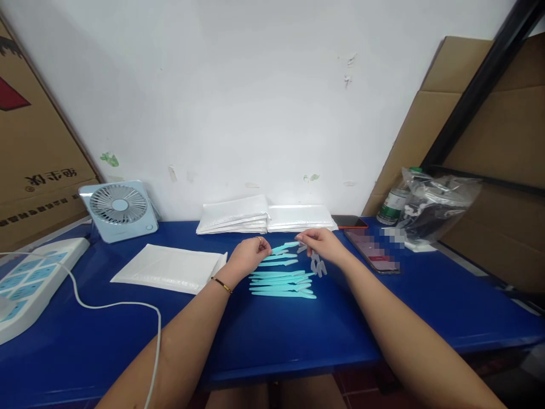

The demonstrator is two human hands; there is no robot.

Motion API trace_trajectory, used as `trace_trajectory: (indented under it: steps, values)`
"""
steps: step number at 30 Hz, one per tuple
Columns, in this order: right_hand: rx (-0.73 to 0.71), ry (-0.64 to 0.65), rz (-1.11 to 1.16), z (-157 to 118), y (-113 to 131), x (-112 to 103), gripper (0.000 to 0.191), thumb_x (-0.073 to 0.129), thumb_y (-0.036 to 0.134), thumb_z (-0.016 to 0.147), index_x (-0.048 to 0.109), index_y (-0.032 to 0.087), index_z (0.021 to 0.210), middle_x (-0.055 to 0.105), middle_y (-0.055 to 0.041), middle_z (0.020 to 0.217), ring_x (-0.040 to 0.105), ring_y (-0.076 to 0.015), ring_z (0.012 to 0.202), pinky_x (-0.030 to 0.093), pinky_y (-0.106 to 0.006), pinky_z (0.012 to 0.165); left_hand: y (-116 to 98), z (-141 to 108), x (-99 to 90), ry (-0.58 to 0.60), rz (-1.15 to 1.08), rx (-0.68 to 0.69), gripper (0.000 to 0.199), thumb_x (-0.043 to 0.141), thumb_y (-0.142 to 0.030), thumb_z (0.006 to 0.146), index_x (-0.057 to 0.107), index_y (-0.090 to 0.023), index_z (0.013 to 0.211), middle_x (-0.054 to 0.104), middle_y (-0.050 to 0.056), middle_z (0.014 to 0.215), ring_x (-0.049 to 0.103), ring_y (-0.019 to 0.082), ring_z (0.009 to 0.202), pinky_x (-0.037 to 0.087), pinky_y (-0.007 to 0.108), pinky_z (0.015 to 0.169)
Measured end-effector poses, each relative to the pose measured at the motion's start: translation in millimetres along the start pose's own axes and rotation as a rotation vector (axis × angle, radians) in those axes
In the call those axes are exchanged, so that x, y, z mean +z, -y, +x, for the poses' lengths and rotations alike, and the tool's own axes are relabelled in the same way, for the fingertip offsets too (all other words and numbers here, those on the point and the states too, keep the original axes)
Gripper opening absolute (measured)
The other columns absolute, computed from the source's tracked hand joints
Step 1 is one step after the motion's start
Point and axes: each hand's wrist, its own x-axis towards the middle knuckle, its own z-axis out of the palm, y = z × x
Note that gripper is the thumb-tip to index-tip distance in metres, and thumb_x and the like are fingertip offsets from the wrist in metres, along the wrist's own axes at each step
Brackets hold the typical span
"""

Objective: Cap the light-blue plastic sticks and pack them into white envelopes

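Observation:
My left hand (252,253) pinches the handle end of a turquoise stick-like tool (284,247) held just over the table. At its other end my right hand (320,243) has its thumb and fingers pressed together around something too small to make out. Below my hands several more turquoise tools (281,288) lie side by side in a loose row. Small clear plastic caps (317,266) lie in a little heap beneath my right hand. Left of my left wrist rests a white padded envelope (170,268).
Stacked white envelopes (234,213) lean by the wall. A light blue fan (121,210) and a white power strip (46,278) with its cable (123,305) occupy the left. A phone (374,250), a bottle (390,205) and a plastic bag (438,210) are at the right.

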Motion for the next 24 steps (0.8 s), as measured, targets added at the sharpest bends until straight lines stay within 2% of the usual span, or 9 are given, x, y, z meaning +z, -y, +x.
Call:
trace_trajectory:
  steps: [2,4,6,10,13,16,20,24]
  values:
    - [-0.097,-0.048,-0.246,2,-10,-5,0.020,0.059,0.036,0.077,0.069,0.019,0.082,0.065,-0.0030,0.073,0.059,-0.0137,0.060,0.044,-0.024,0.056,1,0,-1.0,-0.010,0.091,-0.016,0.015,0.052,-0.033,0.079,0.062,-0.022,0.079,0.063,-0.001,0.072,0.055,0.014,0.066,0.034,0.024,0.056]
    - [-0.172,-0.032,-0.424,4,-18,-7,0.012,0.063,0.025,0.072,0.070,0.021,0.081,0.065,-0.0036,0.086,0.060,-0.0157,0.072,0.044,-0.025,0.063,0,-2,-2.4,-0.040,0.167,-0.011,0.011,0.055,-0.029,0.076,0.062,-0.023,0.082,0.064,-0.001,0.079,0.057,0.015,0.073,0.035,0.025,0.061]
    - [-0.201,0.006,-0.520,5,-23,-5,0.012,0.062,0.020,0.071,0.069,0.022,0.080,0.063,-0.0036,0.089,0.060,-0.0164,0.078,0.043,-0.024,0.067,-4,-4,-3.4,-0.060,0.190,0.037,0.015,0.058,-0.030,0.074,0.063,-0.024,0.087,0.064,0.000,0.088,0.057,0.016,0.081,0.036,0.024,0.066]
    - [-0.201,0.023,-0.606,7,-22,0,0.010,0.056,0.020,0.077,0.066,0.018,0.077,0.061,-0.0054,0.089,0.059,-0.0158,0.076,0.041,-0.024,0.069,-15,-11,-0.8,0.081,0.163,0.207,0.019,0.063,-0.039,0.071,0.067,-0.025,0.083,0.064,0.001,0.088,0.057,0.018,0.084,0.037,0.024,0.068]
    - [-0.191,0.016,-0.615,7,-18,1,0.012,0.052,0.017,0.079,0.064,0.017,0.078,0.061,-0.0070,0.087,0.058,-0.0156,0.075,0.040,-0.024,0.068,-20,-14,4.2,0.150,0.179,0.239,0.014,0.062,-0.035,0.072,0.068,-0.024,0.077,0.065,0.001,0.080,0.058,0.018,0.078,0.036,0.025,0.067]
    - [-0.165,-0.014,-0.497,5,-15,-3,0.010,0.051,0.019,0.080,0.061,0.018,0.079,0.062,-0.0040,0.078,0.057,-0.0147,0.069,0.040,-0.024,0.063,-21,-15,8.7,0.166,0.168,0.201,0.011,0.057,-0.027,0.074,0.067,-0.022,0.070,0.066,0.002,0.075,0.058,0.017,0.071,0.036,0.025,0.064]
    - [-0.065,-0.005,-0.101,0,-7,-13,0.014,0.055,0.030,0.080,0.060,0.018,0.079,0.061,0.0003,0.064,0.057,-0.0125,0.056,0.042,-0.024,0.055,-18,-13,9.8,0.155,0.090,0.149,0.012,0.055,-0.027,0.075,0.064,-0.021,0.070,0.066,0.002,0.075,0.056,0.016,0.066,0.036,0.024,0.058]
    - [-0.030,0.058,0.263,-5,2,-23,0.022,0.069,0.033,0.068,0.065,0.015,0.079,0.067,-0.0027,0.068,0.064,-0.0154,0.067,0.049,-0.028,0.066,-11,-10,3.0,0.116,-0.051,0.057,0.018,0.050,-0.033,0.078,0.061,-0.020,0.080,0.064,0.001,0.072,0.054,0.015,0.062,0.035,0.023,0.053]
